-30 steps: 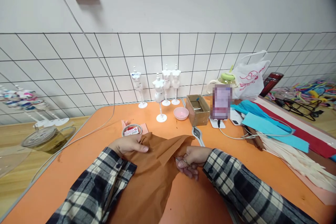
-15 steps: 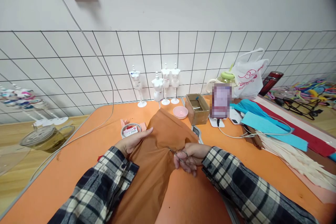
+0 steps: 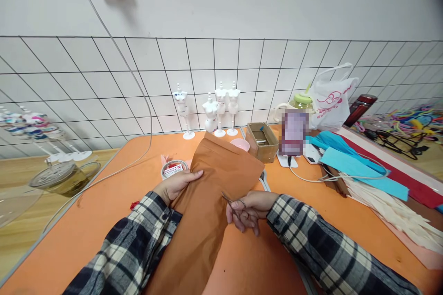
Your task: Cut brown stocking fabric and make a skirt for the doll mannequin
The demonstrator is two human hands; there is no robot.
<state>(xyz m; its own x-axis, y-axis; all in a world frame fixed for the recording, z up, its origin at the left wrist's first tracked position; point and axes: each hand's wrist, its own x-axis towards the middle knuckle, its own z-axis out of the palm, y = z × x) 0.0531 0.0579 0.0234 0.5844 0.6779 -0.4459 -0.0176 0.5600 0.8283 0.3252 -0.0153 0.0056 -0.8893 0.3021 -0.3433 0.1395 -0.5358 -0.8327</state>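
A long piece of brown fabric (image 3: 204, 207) stretches from the front of the table up towards the middle, its far end raised. My left hand (image 3: 178, 185) grips the fabric's left edge, thumb on top and the other fingers beneath it. In my right hand (image 3: 247, 209) is a small pair of scissors (image 3: 229, 200), with a finger loop round the thumb. The scissor tips meet the right side of the fabric, beside a cut edge. How far the blades are apart is too small to tell.
Behind the fabric stand small white mannequins (image 3: 210, 113), a pink bowl (image 3: 240, 144) and a cardboard box (image 3: 262, 143). A tape roll (image 3: 174, 168) lies left. Rightward are a propped phone (image 3: 293, 132), a white cable (image 3: 311, 179) and blue cloth strips (image 3: 363, 173).
The upper part of the fabric has spread flatter, its right flap now reaching further right and covering part of the pink bowl. The scissors and both hands have barely moved.
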